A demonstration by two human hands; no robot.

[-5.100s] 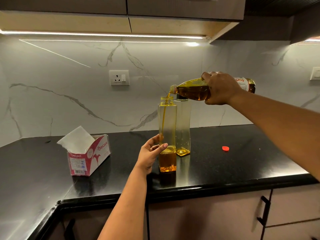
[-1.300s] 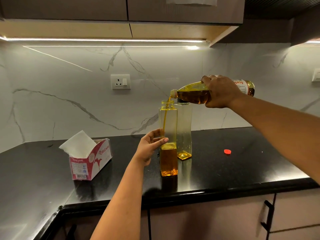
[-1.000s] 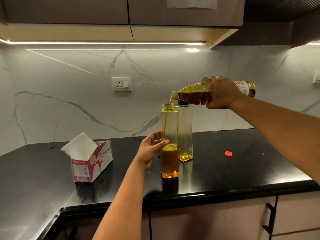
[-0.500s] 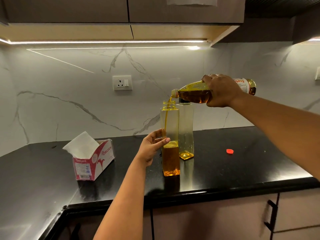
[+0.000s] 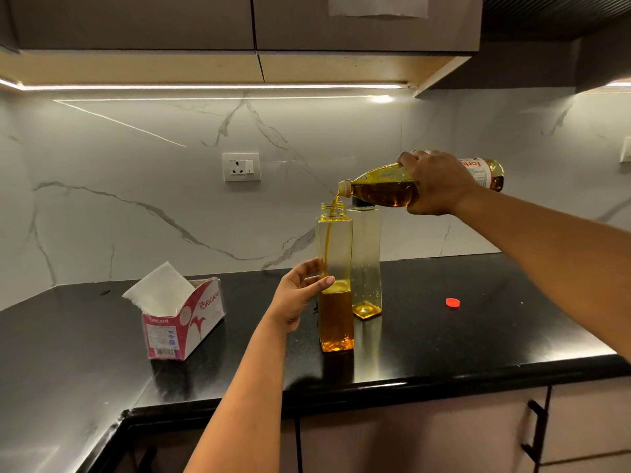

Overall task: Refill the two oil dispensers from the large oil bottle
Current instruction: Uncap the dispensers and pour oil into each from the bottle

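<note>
Two tall square clear dispensers stand on the black counter. The near dispenser [image 5: 335, 268] is uncapped and holds amber oil to well below half. My left hand [image 5: 299, 291] grips its left side, thumb across the front. The far dispenser [image 5: 367, 264] stands just behind to the right, with a black cap and a thin layer of oil at the bottom. My right hand [image 5: 437, 182] grips the large oil bottle [image 5: 382, 187], tilted almost level with its mouth over the near dispenser. A thin stream of oil runs from it into the neck.
An open red and white tissue box [image 5: 181, 312] sits on the counter [image 5: 478, 336] to the left. A small red cap [image 5: 452, 302] lies to the right. A wall socket [image 5: 241, 166] is on the marble backsplash. Cabinets hang overhead; drawer handles sit below the counter edge.
The oil level in the near dispenser has risen, while the large bottle has emptied a little. Both hands keep their holds and the pouring goes on.
</note>
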